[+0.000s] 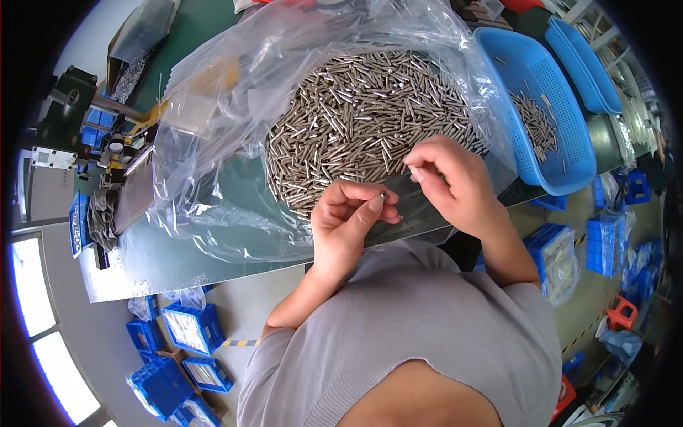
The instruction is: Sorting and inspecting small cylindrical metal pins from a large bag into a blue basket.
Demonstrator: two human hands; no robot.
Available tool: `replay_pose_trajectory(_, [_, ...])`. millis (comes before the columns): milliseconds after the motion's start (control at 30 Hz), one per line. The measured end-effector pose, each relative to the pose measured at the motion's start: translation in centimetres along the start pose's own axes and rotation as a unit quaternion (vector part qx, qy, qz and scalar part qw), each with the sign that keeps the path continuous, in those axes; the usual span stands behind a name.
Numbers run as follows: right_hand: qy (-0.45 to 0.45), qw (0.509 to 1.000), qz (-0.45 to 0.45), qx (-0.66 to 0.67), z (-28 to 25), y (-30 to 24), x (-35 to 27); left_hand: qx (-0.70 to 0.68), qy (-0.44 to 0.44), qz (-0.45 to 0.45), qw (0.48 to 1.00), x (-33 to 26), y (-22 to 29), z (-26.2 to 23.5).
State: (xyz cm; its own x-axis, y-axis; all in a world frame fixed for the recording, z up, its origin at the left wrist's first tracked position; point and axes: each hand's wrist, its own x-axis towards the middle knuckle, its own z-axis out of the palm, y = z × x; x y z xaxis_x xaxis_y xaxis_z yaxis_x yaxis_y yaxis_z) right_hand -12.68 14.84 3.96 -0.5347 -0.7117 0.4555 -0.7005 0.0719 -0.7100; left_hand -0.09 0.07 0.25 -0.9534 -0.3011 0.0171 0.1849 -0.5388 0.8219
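A big heap of small, slim metal pins (370, 107) lies on a clear plastic sheet (235, 171) on the green tabletop. My left hand (345, 217) is closed at the heap's near edge, pinching a small metal pin (383, 196) between thumb and fingers; only its end shows. Just to the right, my right hand (455, 181) hovers by the heap's near right side. Its fingers are curled, with thumb and forefinger close together. Whatever they may hold is too small or hidden to make out.
A blue perforated basket (576, 142) with a smaller batch of pins (537, 124) stands at the right, a second blue basket (587, 67) beyond it. Bench equipment (114, 146) is at the left of the table (185, 267). Blue crates (192, 327) stand on the floor.
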Motion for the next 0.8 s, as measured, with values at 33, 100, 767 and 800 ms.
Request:
replay_pose_trajectory(33, [0.001,1.000,0.001,0.000,0.1,-0.3,-0.3,-0.004,-0.007,0.003,1.000,0.1,0.0,0.0])
replay_pose_trajectory(100, [0.049,0.946,0.119,0.299,0.4,-0.8,-0.8,-0.005,-0.009,0.002,1.000,0.1,0.0,0.0])
replay_pose_trajectory(767, [0.069,0.958,0.032,0.276,2.4,-0.2,-0.9,-0.004,-0.020,0.008,1.000,0.0,0.0,-0.2])
replay_pose_trajectory(800, [0.068,0.958,0.032,0.276,2.5,-0.3,-1.0,-0.007,-0.021,0.009,1.000,0.0,0.0,-0.1])
